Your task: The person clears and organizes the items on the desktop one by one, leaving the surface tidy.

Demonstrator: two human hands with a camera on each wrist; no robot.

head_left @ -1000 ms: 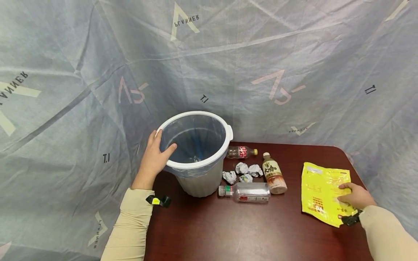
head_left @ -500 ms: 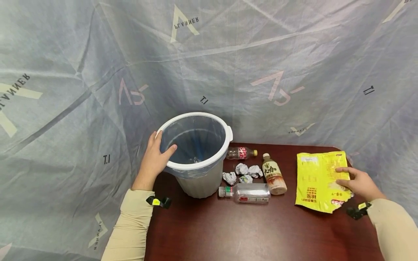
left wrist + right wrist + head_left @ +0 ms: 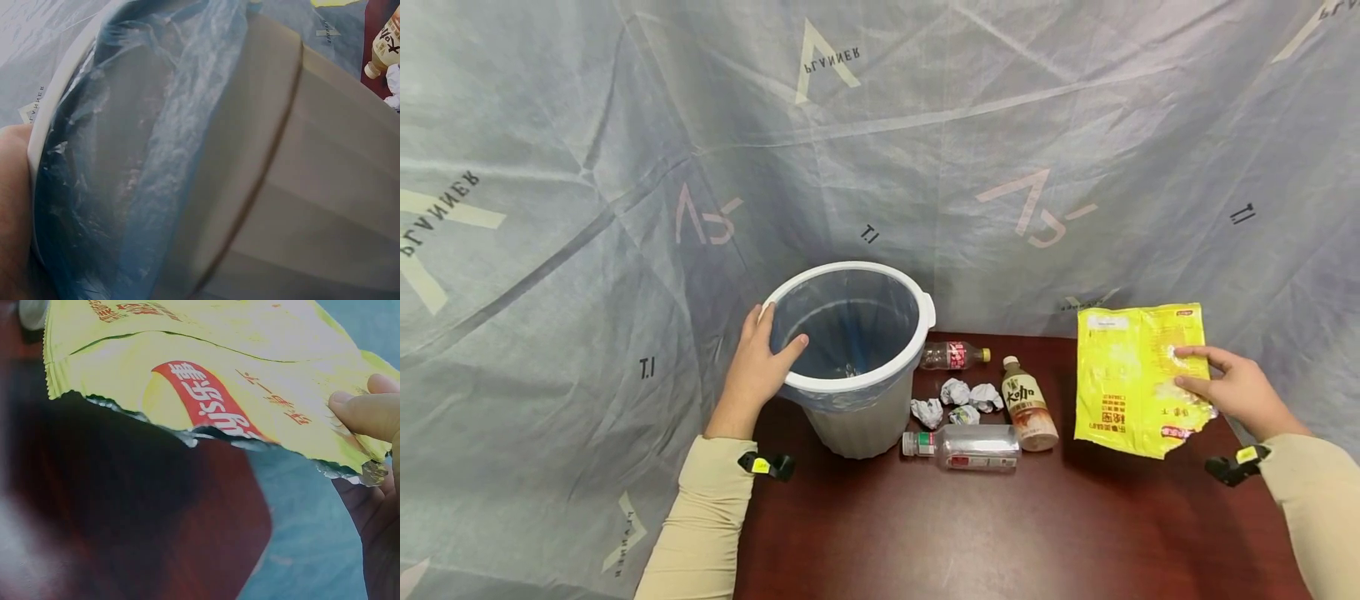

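Note:
My right hand (image 3: 1228, 387) pinches the torn edge of a yellow snack bag (image 3: 1135, 379) and holds it up above the right side of the dark red table (image 3: 1000, 525). The right wrist view shows the thumb (image 3: 365, 414) pressed on the yellow snack bag (image 3: 206, 381). My left hand (image 3: 760, 367) grips the white rim of a grey bin (image 3: 857, 408) lined with a blue plastic liner (image 3: 131, 156), its thumb inside the rim. The grey bin (image 3: 300, 206) fills the left wrist view.
Between bin and bag lie a clear plastic bottle (image 3: 966, 446), a brown tea bottle (image 3: 1028, 404), a small cola bottle (image 3: 952, 354) and several crumpled paper balls (image 3: 958, 396). A grey printed cloth (image 3: 925, 150) hangs behind and around the table.
My right hand has lifted the yellow bag off the table, raising it upright. The left hand has stayed on the bin's rim.

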